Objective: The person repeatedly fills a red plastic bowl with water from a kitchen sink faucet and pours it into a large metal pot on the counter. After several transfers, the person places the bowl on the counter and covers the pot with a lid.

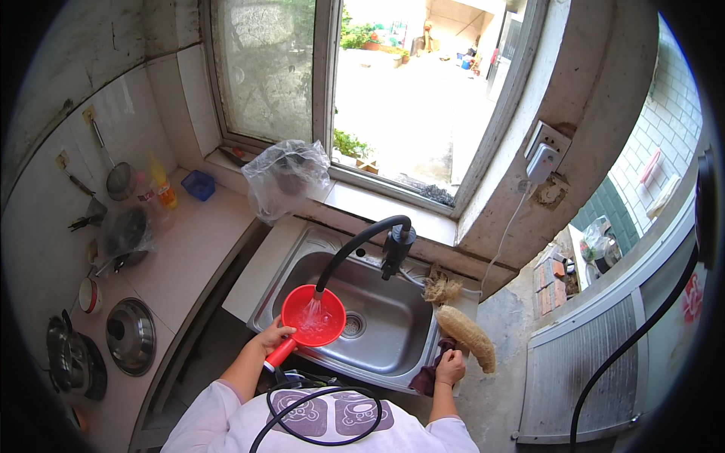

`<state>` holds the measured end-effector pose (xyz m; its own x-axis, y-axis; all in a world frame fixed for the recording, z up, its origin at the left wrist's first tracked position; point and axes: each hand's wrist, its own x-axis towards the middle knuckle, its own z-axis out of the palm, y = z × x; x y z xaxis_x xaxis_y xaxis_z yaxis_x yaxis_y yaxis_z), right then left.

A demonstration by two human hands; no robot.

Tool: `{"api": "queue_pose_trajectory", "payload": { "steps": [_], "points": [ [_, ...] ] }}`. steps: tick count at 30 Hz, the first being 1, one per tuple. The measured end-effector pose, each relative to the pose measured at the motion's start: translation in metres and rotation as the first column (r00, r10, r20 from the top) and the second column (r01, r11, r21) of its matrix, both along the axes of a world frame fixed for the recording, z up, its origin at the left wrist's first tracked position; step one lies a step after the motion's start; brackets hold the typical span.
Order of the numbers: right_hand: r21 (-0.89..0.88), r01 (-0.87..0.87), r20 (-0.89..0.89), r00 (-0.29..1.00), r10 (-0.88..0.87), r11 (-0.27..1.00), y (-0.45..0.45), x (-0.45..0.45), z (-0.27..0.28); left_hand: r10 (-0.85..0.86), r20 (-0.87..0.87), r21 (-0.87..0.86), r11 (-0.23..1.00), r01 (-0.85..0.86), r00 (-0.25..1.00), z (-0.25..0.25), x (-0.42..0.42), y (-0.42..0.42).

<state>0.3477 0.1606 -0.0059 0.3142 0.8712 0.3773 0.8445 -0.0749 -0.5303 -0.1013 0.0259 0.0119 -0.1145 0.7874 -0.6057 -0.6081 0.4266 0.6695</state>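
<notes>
My left hand [274,337] grips the rim and handle base of a red plastic dipper [328,338], held over the left part of a stainless steel sink [391,323]. Water runs from the black faucet hose [362,240] into the dipper, and some water stands inside it. At the sink's right front edge, my right hand [450,367] is closed on a dark maroon cloth [422,380], which lies partly over the rim. Just beyond that hand a dried loofah [467,337] lies on the counter's right edge, with a frayed piece of fibre [440,287] behind it.
A plastic bag [289,178] sits on the windowsill. Along the left counter [192,243] are a blue basket [198,185], bottles [164,189], a metal lid [131,336] and pots [71,359]. A white cord runs from the wall plug [542,163] to behind the sink.
</notes>
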Motion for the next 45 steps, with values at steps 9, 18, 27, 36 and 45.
{"api": "queue_pose_trajectory", "payload": {
  "steps": [9,18,27,36,45],
  "points": [
    [0.012,0.000,-0.007,1.000,0.000,1.000,0.000,0.000,0.000,-0.010,-0.004,0.032,0.999,0.010,1.000,0.005,0.002,0.000],
    [0.007,-0.003,0.002,1.000,0.003,1.000,0.000,0.000,0.001,-0.012,-0.005,0.016,1.000,0.012,1.000,0.014,0.005,-0.001],
    [0.019,0.002,0.014,1.000,-0.002,1.000,0.001,0.002,-0.003,-0.005,-0.003,0.010,1.000,0.005,1.000,0.010,0.004,0.000],
    [0.027,-0.001,0.012,1.000,0.001,1.000,0.001,0.003,-0.006,-0.012,0.015,0.015,1.000,0.012,1.000,0.007,0.002,-0.001],
    [0.025,-0.007,-0.002,1.000,0.007,1.000,0.000,0.000,0.001,-0.009,0.002,0.019,1.000,0.009,1.000,0.005,0.002,0.000]
  ]
}}
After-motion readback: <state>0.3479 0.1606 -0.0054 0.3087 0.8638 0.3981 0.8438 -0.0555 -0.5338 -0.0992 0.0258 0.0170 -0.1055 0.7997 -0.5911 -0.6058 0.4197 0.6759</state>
